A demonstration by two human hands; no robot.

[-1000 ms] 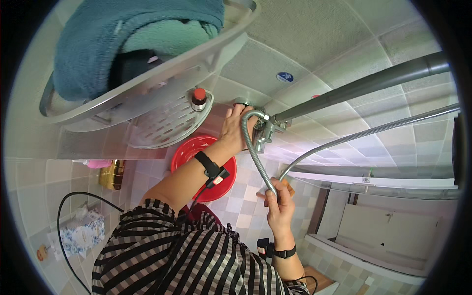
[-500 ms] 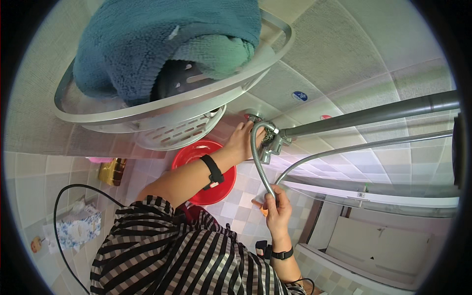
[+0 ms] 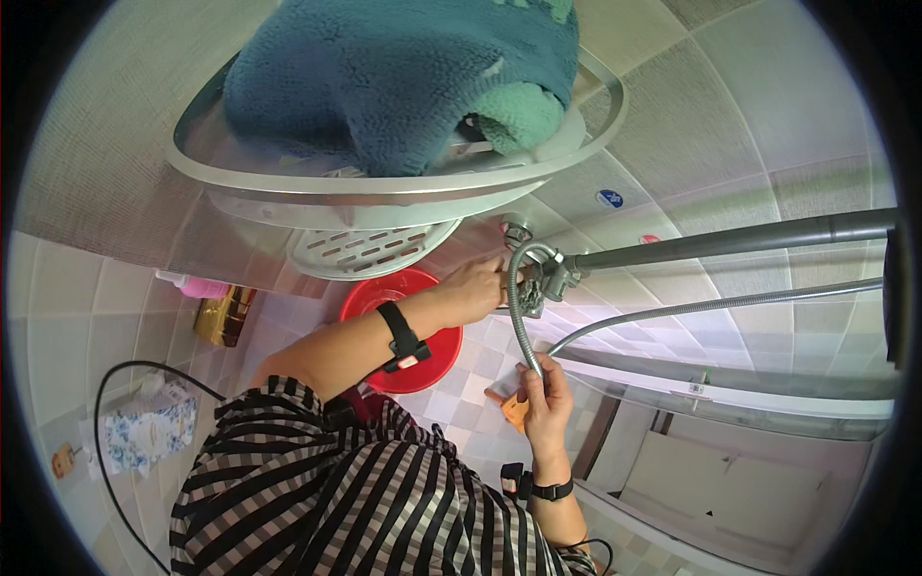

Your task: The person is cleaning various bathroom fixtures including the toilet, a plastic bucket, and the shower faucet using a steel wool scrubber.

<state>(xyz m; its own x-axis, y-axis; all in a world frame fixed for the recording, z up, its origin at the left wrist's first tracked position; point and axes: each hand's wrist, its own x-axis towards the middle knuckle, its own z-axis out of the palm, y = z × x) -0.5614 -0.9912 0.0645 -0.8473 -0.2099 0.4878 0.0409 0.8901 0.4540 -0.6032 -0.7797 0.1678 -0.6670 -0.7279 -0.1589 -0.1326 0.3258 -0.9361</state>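
My left hand (image 3: 477, 291) reaches to the wall-mounted shower faucet (image 3: 560, 280). Its fingers, partly hidden behind the hose, press a silvery steel wool scrubber (image 3: 531, 296) against the faucet's near side. Lower down, my right hand (image 3: 547, 396) pinches the flexible metal shower hose (image 3: 519, 312) between thumb and fingers and holds its loop out from the faucet. A round chrome wall fitting (image 3: 517, 232) shows just above the hose's bend.
Overhead hangs a rimmed shelf (image 3: 384, 187) with a blue-green towel (image 3: 384, 86); a slotted soap rack (image 3: 375, 252) sits below. A grey riser pipe (image 3: 740, 240) runs right. On the floor stand a red basin (image 3: 442, 360) and an orange object (image 3: 515, 411).
My left hand and the scrubber have moved down along the faucet, uncovering the wall fitting. My right hand keeps hold of the hose. The whole view has shifted slightly.
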